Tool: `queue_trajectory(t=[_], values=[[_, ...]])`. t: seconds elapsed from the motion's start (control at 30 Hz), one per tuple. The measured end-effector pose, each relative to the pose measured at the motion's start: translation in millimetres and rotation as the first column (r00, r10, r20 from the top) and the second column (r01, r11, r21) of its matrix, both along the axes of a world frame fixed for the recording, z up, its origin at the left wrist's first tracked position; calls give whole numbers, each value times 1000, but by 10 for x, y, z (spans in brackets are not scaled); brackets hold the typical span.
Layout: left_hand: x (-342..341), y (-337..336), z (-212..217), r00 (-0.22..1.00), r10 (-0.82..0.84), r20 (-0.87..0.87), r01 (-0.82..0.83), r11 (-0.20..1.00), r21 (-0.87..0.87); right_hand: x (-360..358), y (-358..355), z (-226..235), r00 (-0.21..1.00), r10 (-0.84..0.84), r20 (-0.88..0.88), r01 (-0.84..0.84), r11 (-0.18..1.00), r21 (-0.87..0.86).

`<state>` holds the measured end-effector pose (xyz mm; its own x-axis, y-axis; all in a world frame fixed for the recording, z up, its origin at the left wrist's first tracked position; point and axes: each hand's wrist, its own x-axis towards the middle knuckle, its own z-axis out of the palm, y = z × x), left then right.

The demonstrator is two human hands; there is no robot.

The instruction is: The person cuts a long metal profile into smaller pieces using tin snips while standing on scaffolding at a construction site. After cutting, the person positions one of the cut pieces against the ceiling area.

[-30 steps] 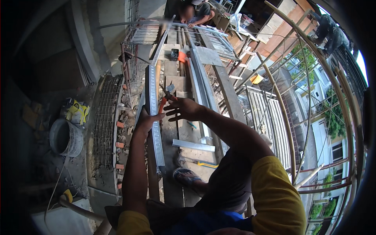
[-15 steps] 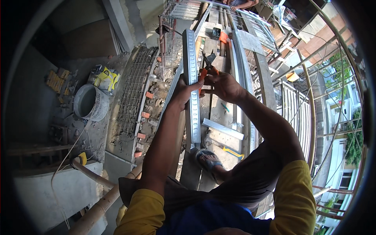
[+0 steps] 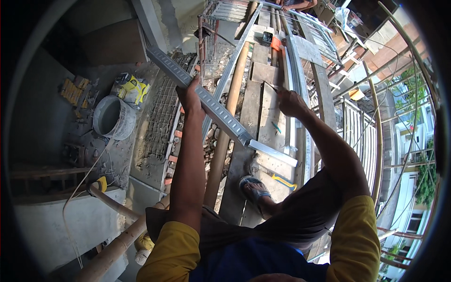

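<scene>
My left hand (image 3: 190, 97) is closed around a long slotted metal channel (image 3: 217, 107), which slants from upper left down to the right. Its lower end is near a short pale metal strip (image 3: 273, 152) lying on the planks. To the right, my right hand (image 3: 292, 103) is closed on a pair of snips (image 3: 271, 86). Only their dark jaws show, pointing left over the boards; the handles are hidden in the fist. A small green pen-like object (image 3: 276, 127) lies below that hand, and a yellow-handled tool (image 3: 284, 182) rests nearer my sandalled foot.
Wooden planks (image 3: 263, 110) and a bamboo pole (image 3: 237, 80) make up the platform. Long metal profiles (image 3: 297, 61) lie along its right side. Below left are wire mesh (image 3: 155, 117) and a round bucket (image 3: 114, 117). Another person's arms (image 3: 300, 4) show at the far end.
The channel has swung from nearly upright to a slant, its far end going left. My right hand has moved right, away from the channel, taking the orange-handled snips with it.
</scene>
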<state>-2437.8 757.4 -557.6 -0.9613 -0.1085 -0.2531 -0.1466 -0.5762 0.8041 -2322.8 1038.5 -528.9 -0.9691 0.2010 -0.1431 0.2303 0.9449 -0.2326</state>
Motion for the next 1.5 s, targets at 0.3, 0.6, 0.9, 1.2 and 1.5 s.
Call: queue_trajectory(t=[0.3, 0.6, 0.9, 1.2, 1.5], values=[[-178, -466, -6, 980, 134, 146, -173, 938, 300, 88, -906, 552, 856, 232, -463, -381, 887, -261], [-336, -685, -170, 960, 175, 216, -233, 931, 281, 61, -981, 707, 632, 708, -316, -661, 705, 258], [-224, -614, 158, 772, 635, -8, -620, 756, 210, 107, -913, 414, 682, 505, -530, -632, 771, -79], [-180, -641, 374, 680, 708, -192, -642, 701, 310, 90, -890, 314, 717, 534, -449, -619, 783, -58], [-141, -632, 364, 765, 568, -305, -489, 819, 299, 125, -909, 404, 883, 440, -164, -469, 846, -253]])
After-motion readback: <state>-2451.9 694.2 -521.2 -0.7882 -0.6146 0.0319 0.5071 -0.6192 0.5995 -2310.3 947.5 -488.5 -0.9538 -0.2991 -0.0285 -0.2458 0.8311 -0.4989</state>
